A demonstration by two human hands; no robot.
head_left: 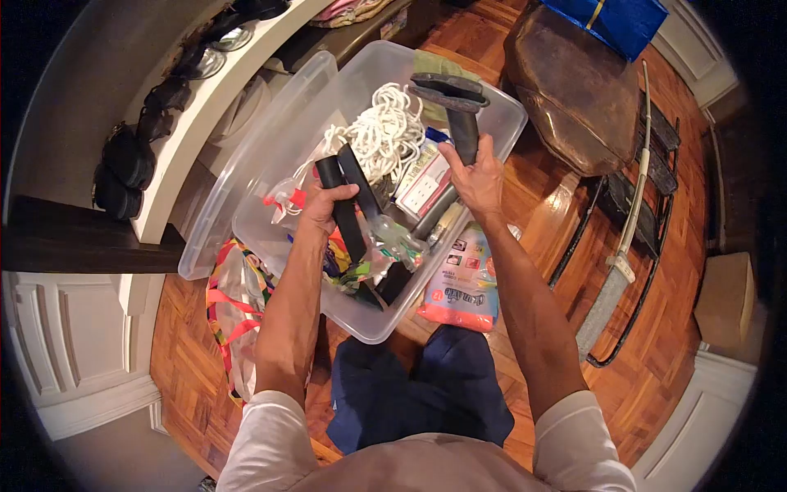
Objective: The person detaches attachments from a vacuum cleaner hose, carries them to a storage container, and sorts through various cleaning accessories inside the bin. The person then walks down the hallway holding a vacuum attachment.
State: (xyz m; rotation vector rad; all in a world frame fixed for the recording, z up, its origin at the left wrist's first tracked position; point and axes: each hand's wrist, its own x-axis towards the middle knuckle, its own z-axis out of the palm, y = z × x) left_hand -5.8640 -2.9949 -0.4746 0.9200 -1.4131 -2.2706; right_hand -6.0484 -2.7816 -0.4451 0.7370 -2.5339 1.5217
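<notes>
A clear plastic bin (365,326) stands on the floor before me. Over its left part my left hand (321,205) is closed on a long black object (350,228), a black tube-like piece beside the thumb. My right hand (478,176) grips the black tube of a part with a flat, wide head (449,90), raised over the bin's right side. Inside the bin lie a bundle of white rope (388,131), a white and red package (423,187), clear plastic bags (393,242) and more dark pieces.
The bin's lid (205,238) leans at its left. A pink and blue package (463,287) and a colourful bag (234,303) flank the bin. Shelves with shoes (127,156) rise at left. A brown leather seat (566,82), a metal frame (631,328) and a cardboard box (725,299) stand right.
</notes>
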